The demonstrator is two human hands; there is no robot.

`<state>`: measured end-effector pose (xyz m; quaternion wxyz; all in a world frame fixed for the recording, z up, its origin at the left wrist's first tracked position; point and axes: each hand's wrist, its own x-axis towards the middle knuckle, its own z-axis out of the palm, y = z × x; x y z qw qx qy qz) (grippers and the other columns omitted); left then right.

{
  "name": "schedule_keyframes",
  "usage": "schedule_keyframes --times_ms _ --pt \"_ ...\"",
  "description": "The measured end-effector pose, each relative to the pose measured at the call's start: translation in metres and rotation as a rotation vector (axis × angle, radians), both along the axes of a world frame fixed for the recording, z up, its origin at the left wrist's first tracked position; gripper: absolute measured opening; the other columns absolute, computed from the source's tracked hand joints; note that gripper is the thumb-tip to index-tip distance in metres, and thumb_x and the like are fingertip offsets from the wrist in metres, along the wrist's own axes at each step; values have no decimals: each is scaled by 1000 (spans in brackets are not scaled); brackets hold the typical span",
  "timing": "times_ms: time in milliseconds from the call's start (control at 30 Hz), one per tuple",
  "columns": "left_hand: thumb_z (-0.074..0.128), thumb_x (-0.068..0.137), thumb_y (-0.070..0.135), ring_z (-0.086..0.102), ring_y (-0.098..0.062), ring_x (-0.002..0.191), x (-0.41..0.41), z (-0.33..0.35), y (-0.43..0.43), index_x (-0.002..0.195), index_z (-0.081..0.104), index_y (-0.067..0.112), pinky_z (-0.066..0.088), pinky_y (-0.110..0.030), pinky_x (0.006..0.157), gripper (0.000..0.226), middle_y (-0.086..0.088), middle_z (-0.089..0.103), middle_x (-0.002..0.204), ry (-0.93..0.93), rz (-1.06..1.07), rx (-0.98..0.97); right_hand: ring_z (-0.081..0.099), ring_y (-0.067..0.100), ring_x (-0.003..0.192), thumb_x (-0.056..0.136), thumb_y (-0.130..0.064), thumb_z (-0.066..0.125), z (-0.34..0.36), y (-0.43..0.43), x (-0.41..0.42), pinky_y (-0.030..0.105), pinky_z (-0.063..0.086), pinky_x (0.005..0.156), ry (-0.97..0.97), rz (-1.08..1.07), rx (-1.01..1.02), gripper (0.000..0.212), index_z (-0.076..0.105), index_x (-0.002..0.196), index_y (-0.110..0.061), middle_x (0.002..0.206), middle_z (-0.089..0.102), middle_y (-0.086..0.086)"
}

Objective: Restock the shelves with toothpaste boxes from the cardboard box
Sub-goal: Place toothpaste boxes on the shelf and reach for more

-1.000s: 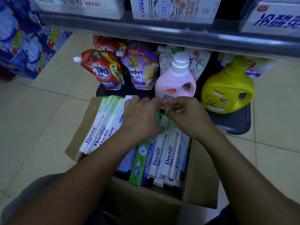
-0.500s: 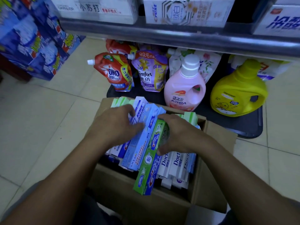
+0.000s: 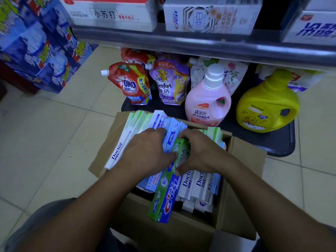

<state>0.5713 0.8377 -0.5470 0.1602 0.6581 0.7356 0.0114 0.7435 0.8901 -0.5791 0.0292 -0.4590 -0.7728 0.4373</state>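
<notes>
Hands close together over the cardboard box. Right hand grips the top end of the green Crest box, which lies tilted with its lower end past the near wall. Left hand curls over the blue toothpaste boxes just beside it. White Doctor boxes are packed on both sides. Beyond: pink bottle, yellow jug, OMO pouch and Comfort pouch on the black tray. Shelf rail runs overhead, stocked.

"Doctor" box (perhaps "Comfort" pouch)
</notes>
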Motion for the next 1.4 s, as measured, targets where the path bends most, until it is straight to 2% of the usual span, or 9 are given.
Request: schedule_keyframes --times_ms 300,467,667,800,933,1100,1233,1333,1400 --pt "78 68 72 64 -22 101 -7 -5 1 131 55 27 45 -31 74 81 3 68 112 -91 76 -6 65 21 99 50 -27 102 7 1 12 45 57 86 136 -40 -136 75 57 110 -22 111 65 -1" --pt "75 74 69 64 -22 92 -8 -4 1 109 63 21 52 -34 73 61 3 68 99 58 52 -24 67 48 85 54 -21 100 39 22 50 58 57 75 299 -80 -181 43 71 82 -5 90 72 24" --pt "85 71 48 65 -24 91 5 -9 0 109 55 19 49 -32 68 57 -2 67 101 122 11 -19 59 12 49 52 -10 87 69 36 109 19 44 45 682 -321 -258 36 68 78 5 62 69 9" --pt "81 72 30 64 -25 86 2 -5 5 118 56 18 51 -32 64 54 -3 67 97 46 98 -35 49 12 41 47 -25 85 79 39 122 17 37 37 758 -472 -169 40 66 77 -5 59 65 6" --pt "82 70 37 61 -23 83 7 -3 4 114 49 19 41 -29 61 58 4 53 87 29 99 -61 48 12 41 60 -14 80 86 41 126 18 34 40 938 -583 -177 29 63 82 -4 60 66 4" --pt "78 76 40 65 -28 101 22 -10 -8 130 40 25 42 -33 66 67 0 52 118 229 5 -22 48 12 41 62 -19 81 88 40 125 19 39 41 1025 -672 -173 27 65 81 -9 59 64 2" --pt "79 72 28 65 -27 95 15 1 -2 131 45 29 46 -32 66 68 2 58 110 0 93 -49 49 12 43 58 -23 84 89 40 118 19 40 42 994 -682 -159 38 65 86 -6 62 67 2" --pt "85 61 29 69 -12 74 -7 25 4 101 63 28 50 -25 58 45 10 70 87 -471 366 -96 50 12 43 55 -27 86 94 40 115 18 41 42 998 -695 -150 43 65 86 -7 62 66 2" --pt "80 64 21 75 -19 73 -21 41 7 104 70 19 59 -27 59 41 -4 77 88 -788 477 -141 49 12 43 56 -26 85 100 41 115 19 41 42 1013 -702 -145 39 65 84 -9 62 66 2"
